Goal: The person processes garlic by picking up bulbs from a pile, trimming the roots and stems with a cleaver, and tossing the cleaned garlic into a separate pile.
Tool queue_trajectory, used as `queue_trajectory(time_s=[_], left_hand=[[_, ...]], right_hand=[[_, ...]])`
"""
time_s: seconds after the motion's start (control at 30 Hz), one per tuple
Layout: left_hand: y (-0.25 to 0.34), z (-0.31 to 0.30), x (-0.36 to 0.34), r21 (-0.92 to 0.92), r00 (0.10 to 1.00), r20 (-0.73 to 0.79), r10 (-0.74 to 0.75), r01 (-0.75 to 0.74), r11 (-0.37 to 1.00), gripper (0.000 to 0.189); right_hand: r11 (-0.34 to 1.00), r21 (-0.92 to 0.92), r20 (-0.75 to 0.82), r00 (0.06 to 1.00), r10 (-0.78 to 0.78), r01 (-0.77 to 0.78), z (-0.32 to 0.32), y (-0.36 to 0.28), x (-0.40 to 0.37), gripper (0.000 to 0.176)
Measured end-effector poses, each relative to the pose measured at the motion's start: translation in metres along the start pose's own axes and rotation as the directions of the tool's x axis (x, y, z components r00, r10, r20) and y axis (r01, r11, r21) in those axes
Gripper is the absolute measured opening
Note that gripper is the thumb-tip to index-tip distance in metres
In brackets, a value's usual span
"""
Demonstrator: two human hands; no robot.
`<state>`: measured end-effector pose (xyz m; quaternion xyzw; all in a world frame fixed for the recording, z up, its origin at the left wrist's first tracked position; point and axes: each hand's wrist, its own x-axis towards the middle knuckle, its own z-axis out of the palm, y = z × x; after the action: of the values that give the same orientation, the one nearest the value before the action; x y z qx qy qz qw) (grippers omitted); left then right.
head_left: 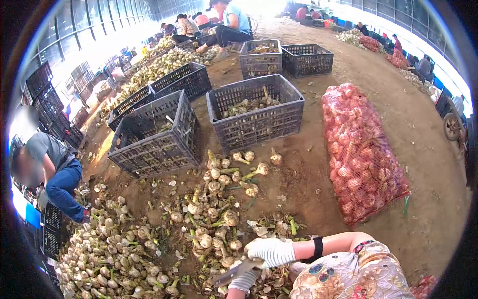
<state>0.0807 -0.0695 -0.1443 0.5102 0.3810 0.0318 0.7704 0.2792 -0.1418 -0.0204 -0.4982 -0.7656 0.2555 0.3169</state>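
Observation:
My right hand [273, 252], in a striped white glove, is closed at the bottom middle, with a black band on the wrist. From it a broad, blurred metal blade, apparently a knife [233, 274], points down to the left. Just under the blade is my left hand [244, 282], gloved the same way; it looks closed, and what it grips is hidden. Garlic bulbs with cut stems [230, 218] lie on the ground beyond both hands, among trimmed stalks and skins.
A larger garlic heap [114, 254] spreads at left, beside a seated person [55, 169]. Dark plastic crates [259, 124] stand ahead, some holding stems. A full red mesh sack of garlic [361, 159] lies at right. Other people [231, 25] sit farther back.

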Motion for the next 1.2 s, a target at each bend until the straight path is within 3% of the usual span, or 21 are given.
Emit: queue_trajectory(time_s=[0.07,0.13,0.17,0.2,0.23,0.27,0.3,0.33,0.4,0.43,0.47,0.53,0.77,0.9,1.0,1.03,1.13,1.17,1.2], left_hand=[[0.020,0.013,-0.004,-0.108,0.996,0.076,0.048,-0.040,0.993,0.035],[0.044,0.030,-0.022,-0.235,0.990,0.120,0.077,-0.047,0.971,0.037],[0.049,0.036,-0.040,-0.306,0.990,0.122,0.070,-0.030,0.952,0.038],[0.056,0.041,-0.055,-0.377,0.991,0.116,0.066,-0.017,0.926,0.040],[0.082,0.043,-0.059,0.148,0.991,-0.005,0.131,-0.129,0.981,0.041],[0.098,0.039,-0.063,0.644,0.973,-0.059,0.223,-0.134,0.753,0.043],[0.069,0.020,-0.053,0.547,0.945,-0.008,0.326,-0.269,0.793,0.042],[0.054,0.007,-0.047,0.417,0.951,-0.027,0.306,-0.268,0.869,0.041],[0.051,-0.007,-0.041,0.126,0.962,-0.066,0.267,-0.257,0.958,0.039],[0.047,-0.009,-0.056,0.215,0.963,-0.061,0.263,-0.245,0.945,0.041],[0.054,-0.002,-0.067,0.192,0.962,-0.063,0.267,-0.251,0.949,0.041],[0.057,0.005,-0.075,0.141,0.957,-0.065,0.281,-0.270,0.952,0.041],[0.066,0.023,-0.089,0.120,0.947,-0.056,0.316,-0.308,0.944,0.043],[0.077,0.038,-0.091,0.274,0.935,-0.097,0.341,-0.305,0.912,0.044],[0.069,0.038,-0.093,0.219,0.911,-0.082,0.403,-0.378,0.899,0.042],[0.066,0.037,-0.096,0.242,0.903,-0.065,0.424,-0.398,0.885,0.041],[0.077,0.037,-0.093,0.681,0.911,0.040,0.410,-0.326,0.656,0.039],[0.071,0.034,-0.087,0.590,0.879,0.086,0.468,-0.424,0.687,0.042],[0.072,0.037,-0.088,0.418,0.924,0.016,0.381,-0.352,0.837,0.043]], right_hand=[[0.997,-0.044,0.161,0.985,0.064,-0.058,-0.014,-0.021,0.001,0.036],[0.997,0.073,0.022,1.000,0.011,-0.012,-0.014,-0.017,-0.005,0.035],[0.970,0.184,0.129,0.982,0.139,-0.161,-0.032,-0.026,-0.002,0.034],[0.955,0.226,0.033,0.981,0.191,-0.194,-0.041,-0.027,0.001,0.034],[0.907,0.210,0.071,0.931,0.358,-0.365,-0.060,-0.036,0.006,0.038],[0.873,0.198,-0.031,0.888,0.459,-0.445,-0.059,-0.024,0.001,0.033],[0.925,0.083,-0.159,0.912,0.378,-0.370,-0.063,-0.024,0.002,0.030],[0.941,-0.058,-0.063,0.942,0.329,-0.332,-0.066,-0.020,0.000,0.023],[0.990,-0.069,-0.040,0.992,0.120,-0.122,-0.065,-0.029,0.000,0.019],[0.992,-0.072,-0.020,0.994,0.103,-0.104,-0.056,-0.026,-0.002,0.016],[0.987,-0.121,0.025,0.994,0.107,-0.103,-0.056,-0.031,0.000,0.014],[0.989,-0.104,-0.044,0.994,0.104,-0.109,-0.052,-0.033,0.001,0.016],[0.989,-0.141,0.099,0.993,0.065,-0.051,-0.059,-0.035,-0.004,0.013],[0.957,-0.213,0.147,0.962,0.229,-0.195,-0.054,-0.020,-0.007,0.013],[0.968,-0.180,0.101,0.975,0.197,-0.177,-0.052,-0.022,-0.010,0.013],[0.973,-0.184,0.010,0.989,0.147,-0.143,-0.046,-0.019,-0.013,0.012],[0.963,-0.202,-0.019,0.984,0.178,-0.178,-0.042,-0.012,-0.017,0.013],[0.971,-0.191,-0.040,0.989,0.139,-0.144,-0.045,-0.012,-0.020,0.013],[0.932,-0.059,-0.048,0.934,0.354,-0.356,-0.040,0.005,-0.028,0.016]])
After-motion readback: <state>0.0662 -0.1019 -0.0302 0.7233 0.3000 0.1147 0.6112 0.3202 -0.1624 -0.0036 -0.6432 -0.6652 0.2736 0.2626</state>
